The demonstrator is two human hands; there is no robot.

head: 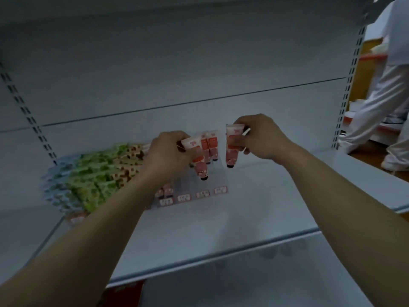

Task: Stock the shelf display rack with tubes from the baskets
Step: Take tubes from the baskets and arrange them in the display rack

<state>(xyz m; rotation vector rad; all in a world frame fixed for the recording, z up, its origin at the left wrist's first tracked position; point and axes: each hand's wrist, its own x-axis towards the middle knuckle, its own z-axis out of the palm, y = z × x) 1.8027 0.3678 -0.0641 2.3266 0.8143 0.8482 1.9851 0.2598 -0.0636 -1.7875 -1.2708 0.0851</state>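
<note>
Gripping pink tube in left hand | second tube in right hand | best lowered cap-down, straight into free rack slots

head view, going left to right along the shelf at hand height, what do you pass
blurred green stock → left hand → left hand's pink tube → pink tubes in the rack → right hand's pink tube → right hand → person in white
</note>
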